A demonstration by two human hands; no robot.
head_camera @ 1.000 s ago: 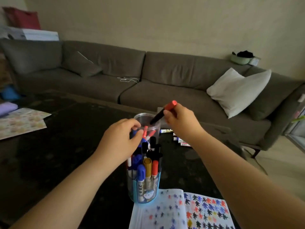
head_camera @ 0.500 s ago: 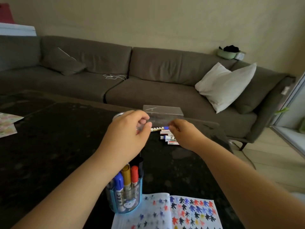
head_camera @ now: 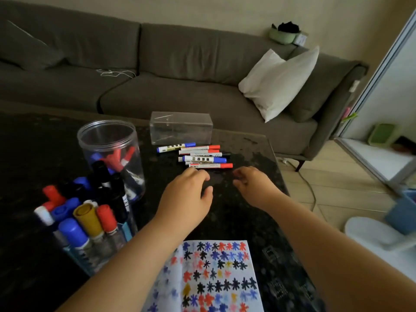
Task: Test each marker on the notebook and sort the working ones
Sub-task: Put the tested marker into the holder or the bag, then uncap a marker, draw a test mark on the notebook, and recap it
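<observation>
Both hands, left hand and right hand, loosely curled, empty, near loose markers; clear jar and blue holder hold markers.

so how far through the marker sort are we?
Done: notebook covered in test marks; a pile of markers lies by the clear box. In hand: nothing, left hand and right hand empty. Left: the full marker holder.

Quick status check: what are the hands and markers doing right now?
Left hand and right hand both empty, hovering over table. Marker row lies just beyond them; notebook open nearer. Nothing in the way.
</observation>
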